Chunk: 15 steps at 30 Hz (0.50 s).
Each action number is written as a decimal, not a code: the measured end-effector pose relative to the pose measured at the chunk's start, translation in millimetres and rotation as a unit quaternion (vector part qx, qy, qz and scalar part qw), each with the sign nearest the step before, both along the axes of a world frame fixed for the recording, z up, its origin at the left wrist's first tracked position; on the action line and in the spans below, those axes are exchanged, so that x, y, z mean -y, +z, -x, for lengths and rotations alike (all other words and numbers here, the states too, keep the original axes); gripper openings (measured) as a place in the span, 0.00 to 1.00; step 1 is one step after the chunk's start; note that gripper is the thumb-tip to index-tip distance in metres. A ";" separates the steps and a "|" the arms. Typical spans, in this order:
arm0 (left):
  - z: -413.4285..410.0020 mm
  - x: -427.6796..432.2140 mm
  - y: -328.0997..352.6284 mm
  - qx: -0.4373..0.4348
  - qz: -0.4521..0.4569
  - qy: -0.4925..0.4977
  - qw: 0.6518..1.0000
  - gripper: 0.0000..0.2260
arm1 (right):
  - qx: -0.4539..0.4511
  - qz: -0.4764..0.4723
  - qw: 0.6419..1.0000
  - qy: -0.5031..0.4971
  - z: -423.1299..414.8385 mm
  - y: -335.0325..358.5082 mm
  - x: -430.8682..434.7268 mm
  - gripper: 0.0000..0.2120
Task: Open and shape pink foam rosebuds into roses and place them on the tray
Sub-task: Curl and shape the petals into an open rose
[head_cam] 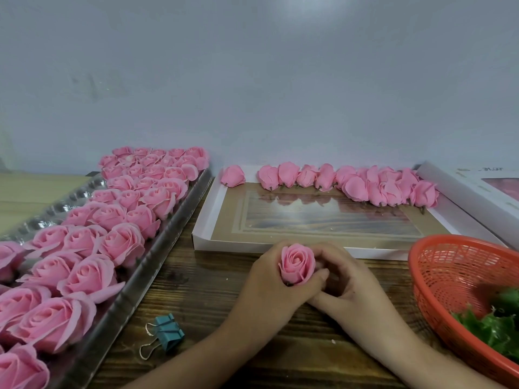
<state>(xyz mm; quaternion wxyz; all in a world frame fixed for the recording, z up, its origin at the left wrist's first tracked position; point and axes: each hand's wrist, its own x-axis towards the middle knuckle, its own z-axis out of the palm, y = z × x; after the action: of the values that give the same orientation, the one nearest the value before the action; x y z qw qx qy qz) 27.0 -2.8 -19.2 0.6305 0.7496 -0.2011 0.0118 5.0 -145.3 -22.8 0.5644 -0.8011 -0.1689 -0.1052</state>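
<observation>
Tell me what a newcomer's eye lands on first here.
The mass of opened pink roses packed in rows on the silver tray at the left grabs the eye first. Next, front and centre, the left hand and right hand curl round a single rose over the wooden table. Behind them, closed rosebuds line the far edge of a shallow white box.

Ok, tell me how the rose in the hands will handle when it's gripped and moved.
The rose probably crushes easily: its thin petals curl loosely, so the left hand does well to grip it low. It is likely light, being foam. Set down, it may tip, since the finished roses on the tray lie tilted.
</observation>
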 end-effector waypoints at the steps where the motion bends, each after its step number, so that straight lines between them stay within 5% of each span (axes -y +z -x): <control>1: 0.1 -0.1 0.2 0.005 -0.007 0.002 1.000 0.08 | 0.000 0.005 1.000 0.004 0.5 1.0 -0.5 0.20; 15: 1.6 -1.4 3.2 0.004 -0.002 0.049 0.999 0.05 | 0.056 0.070 0.996 0.016 5.2 7.5 0.1 0.23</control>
<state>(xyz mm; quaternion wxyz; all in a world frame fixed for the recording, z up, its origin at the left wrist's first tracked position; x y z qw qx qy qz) 25.4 -1.4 -15.9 0.6266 0.7599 -0.1670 0.0452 -0.3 -145.4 -15.3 0.4982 -0.8287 -0.2201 -0.1289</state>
